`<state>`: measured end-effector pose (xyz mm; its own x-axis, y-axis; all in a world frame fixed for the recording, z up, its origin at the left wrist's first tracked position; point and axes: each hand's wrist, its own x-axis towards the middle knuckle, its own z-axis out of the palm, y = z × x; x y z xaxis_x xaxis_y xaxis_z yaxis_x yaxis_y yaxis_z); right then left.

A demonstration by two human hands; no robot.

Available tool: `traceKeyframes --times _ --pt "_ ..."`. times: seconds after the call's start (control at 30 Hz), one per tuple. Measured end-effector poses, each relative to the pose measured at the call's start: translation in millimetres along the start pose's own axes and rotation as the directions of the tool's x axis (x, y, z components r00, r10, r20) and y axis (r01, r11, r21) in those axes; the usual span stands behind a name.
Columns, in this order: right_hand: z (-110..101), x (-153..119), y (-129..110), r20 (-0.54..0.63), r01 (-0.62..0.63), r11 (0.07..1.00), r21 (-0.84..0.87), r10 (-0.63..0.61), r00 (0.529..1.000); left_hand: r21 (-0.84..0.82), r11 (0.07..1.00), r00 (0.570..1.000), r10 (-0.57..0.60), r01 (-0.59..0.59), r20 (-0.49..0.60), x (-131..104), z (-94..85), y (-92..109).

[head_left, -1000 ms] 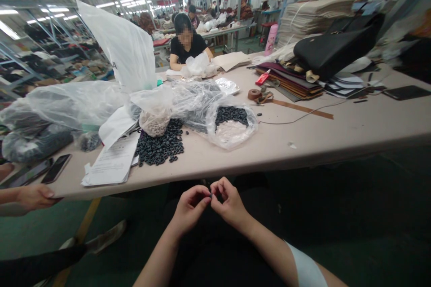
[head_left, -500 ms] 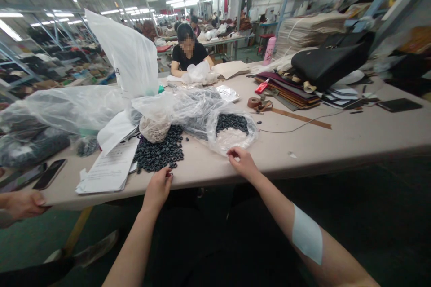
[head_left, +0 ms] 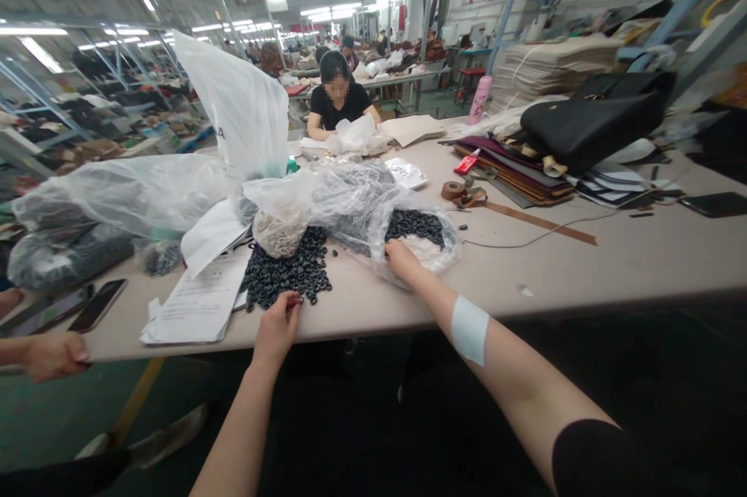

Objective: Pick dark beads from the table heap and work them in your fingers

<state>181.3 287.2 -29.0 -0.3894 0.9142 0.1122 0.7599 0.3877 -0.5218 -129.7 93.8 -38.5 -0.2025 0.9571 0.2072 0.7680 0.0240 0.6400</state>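
Note:
At the near edge of the table, my left hand [head_left: 278, 326] is closed in a pinch beside a heap of small dark rings [head_left: 285, 275]. One dark ring shows at its fingertips. My right hand [head_left: 401, 260] reaches over the near left rim of an open clear plastic bag [head_left: 447, 256]. Its fingers are curled together, and what they hold, if anything, is hidden. Inside that bag lie dark small pieces [head_left: 415, 223] and, nearer me, a pale mass. A clear bag of cream-coloured rings [head_left: 280, 234] rests against the back of the heap.
Printed papers [head_left: 195, 306] and a phone [head_left: 99, 305] lie to the left. Another person's hand [head_left: 58, 355] is at the table's left edge. A co-worker [head_left: 337, 100] sits opposite. Rightward are a tape roll [head_left: 453, 190], stacked material pieces [head_left: 513, 170] and a black bag [head_left: 589, 127].
My right hand has moved forward and left, from the bag's near edge to over its left rim. My left hand stays pinched by the heap. The view has shifted slightly.

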Motion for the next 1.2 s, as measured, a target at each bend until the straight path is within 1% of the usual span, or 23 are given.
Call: traceKeyframes --times 0.1,0.23,0.3,0.4,0.47,0.5,0.53,0.57,0.6,0.63,0.67,0.7,0.73,0.77,0.83,0.87,0.93,1.03,1.1,1.13,1.2 --pt "0.8 -0.6 0.4 -0.011 -0.013 1.000 0.001 0.013 1.000 -0.005 1.000 1.000 -0.030 0.030 0.010 0.1 -1.1 -3.0" --pt "-10.0 -10.5 4.0 -0.075 -0.028 0.998 0.049 0.032 0.997 0.004 1.000 1.000 -0.019 0.019 0.014 3.3 -0.7 -2.6" --pt "-18.3 -22.6 6.7 -0.133 -0.033 0.995 0.095 0.046 0.990 -0.063 0.998 0.999 -0.032 0.030 -0.022 3.5 -1.8 -3.5" --pt "-25.9 -54.8 8.0 -0.218 -0.038 0.983 0.179 0.077 0.973 -0.198 0.975 0.986 -0.124 0.100 -0.113 -2.9 -3.1 -6.7" --pt "-23.3 -86.1 3.1 -0.244 -0.019 0.959 0.282 0.091 0.966 -0.292 0.945 0.960 -0.207 0.147 -0.187 -14.0 -0.4 -4.1" --pt "-19.4 -103.8 -2.1 -0.263 0.024 0.884 0.467 0.113 0.958 -0.345 0.924 0.947 -0.245 0.163 -0.209 -21.8 2.9 0.6" --pt "-14.1 -122.2 -9.3 -0.251 0.057 0.777 0.627 0.132 0.959 -0.407 0.897 0.938 -0.275 0.172 -0.209 -31.1 7.6 8.4" --pt "-7.9 -140.5 -18.1 -0.213 0.063 0.673 0.737 0.143 0.966 -0.478 0.860 0.942 -0.291 0.180 -0.169 -41.5 13.5 19.0" --pt "-1.3 -157.9 -28.3 -0.160 0.043 0.582 0.812 0.151 0.975 -0.552 0.808 0.955 -0.290 0.205 -0.069 -52.5 20.2 32.1" --pt "5.2 -173.9 -39.2 -0.104 0.012 0.507 0.862 0.154 0.983 -0.617 0.748 0.962 -0.266 0.246 0.061 -63.6 27.4 47.0" --pt "11.3 -187.7 -50.1 -0.063 -0.015 0.459 0.888 0.153 0.986 -0.672 0.682 0.957 -0.219 0.290 0.191 -74.2 34.6 62.5" --pt "16.6 -199.1 -60.3 -0.019 -0.046 0.429 0.902 0.146 0.989 -0.713 0.620 0.943 -0.165 0.327 0.289 -83.8 41.3 77.5" --pt "21.2 -208.0 -69.2 0.003 -0.063 0.411 0.909 0.145 0.989 -0.741 0.565 0.927 -0.132 0.361 0.351 -92.0 47.3 91.2" --pt "24.8 -214.5 -76.5 0.007 -0.065 0.400 0.914 0.145 0.989 -0.765 0.513 0.916 -0.128 0.389 0.380 -98.6 52.3 102.7" --pt "29.4 -221.9 -85.9 -0.014 -0.047 0.405 0.913 0.147 0.989 -0.807 0.403 0.901 -0.165 0.432 0.400 -106.8 59.2 118.5" --pt "30.5 -223.8 -88.3 -0.040 -0.027 0.424 0.905 0.148 0.988 -0.824 0.352 0.895 -0.197 0.445 0.399 -108.8 61.2 123.2" --pt "30.8 -226.3 -90.3 -0.114 0.034 0.499 0.866 0.132 0.985 -0.847 0.257 0.880 -0.246 0.464 0.407 -110.4 62.9 128.9" --pt "28.7 -230.4 -91.1 -0.235 0.153 0.617 0.771 0.052 0.971 -0.859 0.135 0.854 -0.259 0.495 0.451 -111.6 62.5 134.4" --pt "26.9 -233.3 -92.1 -0.286 0.214 0.664 0.717 0.000 0.958 -0.863 0.079 0.845 -0.264 0.499 0.465 -113.2 62.3 137.4" --pt "26.0 -234.5 -92.9 -0.304 0.237 0.683 0.691 -0.022 0.952 -0.868 0.067 0.845 -0.273 0.493 0.459 -114.2 62.5 138.4" --pt "23.9 -236.2 -94.9 -0.343 0.279 0.724 0.631 -0.063 0.937 -0.877 0.074 0.851 -0.292 0.475 0.436 -115.7 62.8 138.7"
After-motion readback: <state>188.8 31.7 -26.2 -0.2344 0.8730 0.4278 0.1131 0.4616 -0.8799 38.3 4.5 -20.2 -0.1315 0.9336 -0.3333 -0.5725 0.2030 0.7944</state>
